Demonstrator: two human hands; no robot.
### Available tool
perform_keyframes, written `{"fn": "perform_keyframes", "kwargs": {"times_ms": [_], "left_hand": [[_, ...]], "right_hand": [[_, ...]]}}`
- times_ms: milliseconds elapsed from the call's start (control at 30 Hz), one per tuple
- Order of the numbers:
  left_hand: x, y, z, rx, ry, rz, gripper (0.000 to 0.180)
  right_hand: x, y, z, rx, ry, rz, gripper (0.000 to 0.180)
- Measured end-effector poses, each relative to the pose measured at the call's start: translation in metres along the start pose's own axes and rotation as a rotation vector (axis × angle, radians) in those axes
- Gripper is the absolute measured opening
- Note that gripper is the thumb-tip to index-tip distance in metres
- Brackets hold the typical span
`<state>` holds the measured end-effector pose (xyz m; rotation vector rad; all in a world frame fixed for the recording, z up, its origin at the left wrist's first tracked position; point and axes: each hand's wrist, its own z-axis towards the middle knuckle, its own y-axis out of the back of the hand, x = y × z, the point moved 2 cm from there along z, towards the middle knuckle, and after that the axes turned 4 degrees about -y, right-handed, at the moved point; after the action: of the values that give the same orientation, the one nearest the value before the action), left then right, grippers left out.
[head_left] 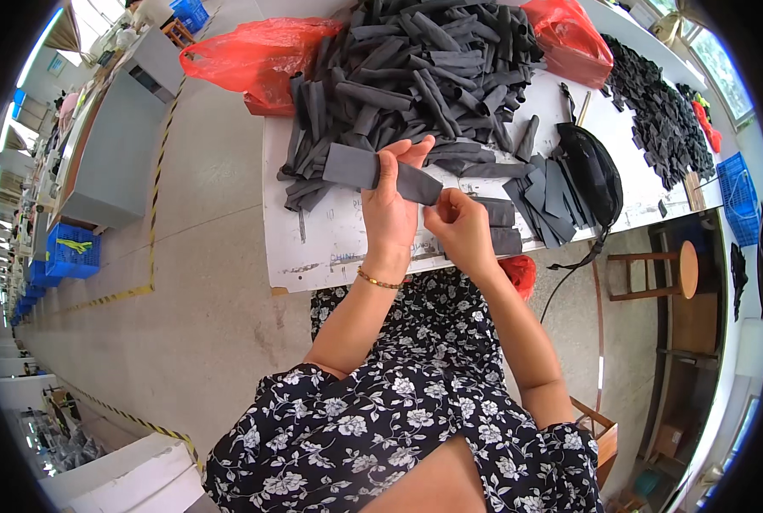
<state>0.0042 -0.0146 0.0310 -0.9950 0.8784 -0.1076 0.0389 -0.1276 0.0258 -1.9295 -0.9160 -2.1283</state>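
A flat dark grey strip of fabric-like material lies across the palm of my left hand, held down by the thumb. At the strip's right end, my right hand pinches the edge between thumb and fingertips. Just beyond both hands, a big heap of dark grey rolled, tube-like pieces covers the white table. Flat dark grey pieces lie beside my right hand. Further right, more flat strips are fanned out on the tabletop.
Red plastic bags flank the heap. A black pouch with a strap sits at the table's right. Small dark pieces are spread beyond it. A wooden stool stands right; a blue crate is on the left.
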Motion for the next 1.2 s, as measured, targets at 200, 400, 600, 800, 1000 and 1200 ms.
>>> {"fn": "perform_keyframes", "kwargs": {"times_ms": [200, 400, 600, 800, 1000, 1200], "left_hand": [[-0.044, 0.015, 0.03, -0.016, -0.214, -0.222, 0.036], [-0.018, 0.01, 0.021, 0.001, -0.038, -0.342, 0.032], [-0.006, 0.006, 0.007, 0.034, 0.047, -0.253, 0.034], [-0.016, 0.029, 0.014, 0.123, 0.025, -0.308, 0.051], [-0.015, 0.068, 0.011, -0.053, 0.035, -0.312, 0.011], [-0.019, 0.067, 0.007, 0.009, 0.041, -0.361, 0.011]], "right_hand": [[-0.07, 0.053, 0.014, -0.213, 0.088, -0.424, 0.007], [0.015, 0.022, 0.014, 0.239, -0.103, 0.528, 0.047], [0.013, -0.01, 0.017, 0.097, -0.096, 0.815, 0.022], [0.034, 0.017, 0.0, -0.284, 0.488, 0.128, 0.01], [0.044, 0.034, -0.005, -0.227, 0.997, -0.152, 0.032], [0.031, 0.042, -0.009, -0.168, 0.841, -0.064, 0.025]]}}
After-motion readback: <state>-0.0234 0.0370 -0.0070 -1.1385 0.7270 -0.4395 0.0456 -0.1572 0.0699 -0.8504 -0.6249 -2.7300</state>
